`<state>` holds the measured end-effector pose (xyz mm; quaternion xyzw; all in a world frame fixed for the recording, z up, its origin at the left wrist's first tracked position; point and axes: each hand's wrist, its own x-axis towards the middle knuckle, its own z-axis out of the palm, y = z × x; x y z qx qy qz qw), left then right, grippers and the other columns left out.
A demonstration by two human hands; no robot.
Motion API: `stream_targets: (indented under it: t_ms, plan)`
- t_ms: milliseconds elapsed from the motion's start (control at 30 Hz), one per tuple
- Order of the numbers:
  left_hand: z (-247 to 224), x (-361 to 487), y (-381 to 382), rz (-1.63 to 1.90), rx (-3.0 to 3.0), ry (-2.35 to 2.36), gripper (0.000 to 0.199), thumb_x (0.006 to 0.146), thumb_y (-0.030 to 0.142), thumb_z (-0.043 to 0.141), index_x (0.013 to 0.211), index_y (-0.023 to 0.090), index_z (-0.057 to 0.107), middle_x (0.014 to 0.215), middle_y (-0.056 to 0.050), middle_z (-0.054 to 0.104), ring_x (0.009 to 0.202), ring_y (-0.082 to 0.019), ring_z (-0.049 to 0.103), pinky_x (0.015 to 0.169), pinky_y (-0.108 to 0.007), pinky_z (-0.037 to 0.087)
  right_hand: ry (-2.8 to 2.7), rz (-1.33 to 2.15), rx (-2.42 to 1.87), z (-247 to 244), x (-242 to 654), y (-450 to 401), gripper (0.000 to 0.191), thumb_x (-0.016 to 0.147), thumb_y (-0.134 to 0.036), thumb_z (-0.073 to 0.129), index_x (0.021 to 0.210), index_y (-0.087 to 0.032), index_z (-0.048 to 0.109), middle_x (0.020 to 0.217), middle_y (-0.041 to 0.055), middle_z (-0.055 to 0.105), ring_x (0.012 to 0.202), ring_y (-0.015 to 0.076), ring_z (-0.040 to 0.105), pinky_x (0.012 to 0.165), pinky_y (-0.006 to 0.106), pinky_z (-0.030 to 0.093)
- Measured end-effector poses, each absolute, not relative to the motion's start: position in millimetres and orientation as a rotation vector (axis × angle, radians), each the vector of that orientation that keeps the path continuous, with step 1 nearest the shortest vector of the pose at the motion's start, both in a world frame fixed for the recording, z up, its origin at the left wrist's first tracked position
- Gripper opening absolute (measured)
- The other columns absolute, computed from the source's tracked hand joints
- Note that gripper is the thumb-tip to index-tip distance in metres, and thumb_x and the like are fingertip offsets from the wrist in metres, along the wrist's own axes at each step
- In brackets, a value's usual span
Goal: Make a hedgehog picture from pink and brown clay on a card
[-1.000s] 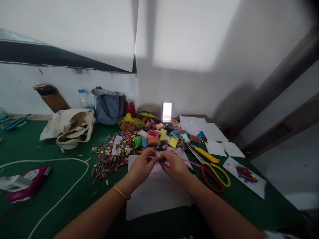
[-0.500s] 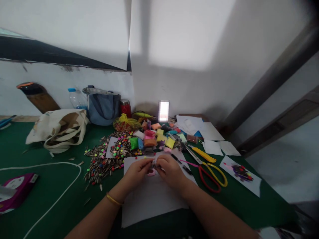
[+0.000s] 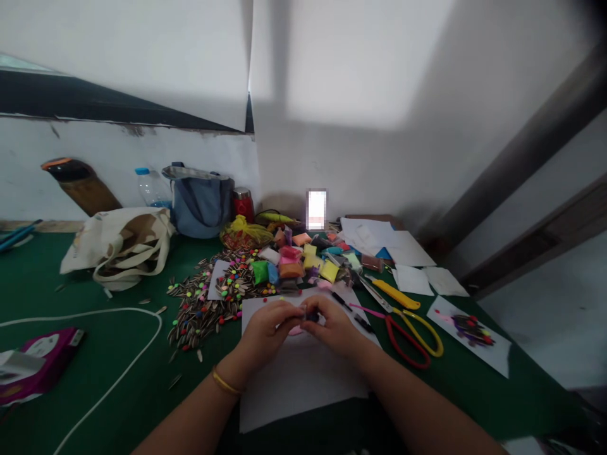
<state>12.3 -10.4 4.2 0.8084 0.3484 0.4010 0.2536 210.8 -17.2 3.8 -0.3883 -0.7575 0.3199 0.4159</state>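
Your left hand [image 3: 266, 328] and right hand [image 3: 336, 327] meet, fingertips pinched closed on a small dark object [image 3: 310, 314], mostly hidden. Beneath them lies a flat white paper sheet [image 3: 303, 385].

White sheet [image 3: 303, 387]: lying flat, partly covered.
Dark held piece [image 3: 310, 316]: small, mostly hidden, above sheet.
Pink piece [image 3: 296, 330]: on sheet, partly hidden.
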Motion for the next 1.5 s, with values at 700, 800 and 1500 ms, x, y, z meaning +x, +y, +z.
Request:
stream_targets:
  t_ms: [700, 800, 1500]
  plan:
    - [5.1, 18.4, -13.0, 1.07, 2.361, 1.252, 0.007, 0.086, 0.019, 0.061, 0.091, 0.02, 0.067, 0.087, -0.004, 0.069, 0.082, -0.018, 0.063, 0.074, -0.03, 0.05, -1.986, 0.588, -1.164, -2.8, 204.8, -19.1, 0.036, 0.078, -0.024, 0.071, 0.111, -0.019, 0.057, 0.099, 0.0065, 0.067, 0.086, 0.0199, 0.062, 0.076, 0.032, 0.05]
    - [3.5, 18.2, -12.1, 1.077, 2.344, 1.228, 0.01, 0.087, 0.019, 0.06, 0.094, 0.019, 0.067, 0.088, -0.004, 0.069, 0.082, -0.018, 0.063, 0.074, -0.03, 0.05, -2.036, 0.464, -1.162, -4.4, 206.7, -18.4, 0.04, 0.08, -0.026, 0.071, 0.116, -0.019, 0.056, 0.102, 0.0087, 0.068, 0.09, 0.023, 0.063, 0.08, 0.037, 0.05]
    - [13.1, 18.2, -9.5, 0.84, 2.134, 1.306, 0.011, 0.083, 0.023, 0.064, 0.09, 0.023, 0.073, 0.086, -0.002, 0.072, 0.08, -0.018, 0.064, 0.072, -0.03, 0.049, -2.27, 0.137, -0.942, -6.8, 200.1, -15.5, 0.046, 0.091, -0.031, 0.06, 0.134, -0.019, 0.048, 0.106, 0.0099, 0.07, 0.095, 0.0228, 0.064, 0.079, 0.035, 0.046]
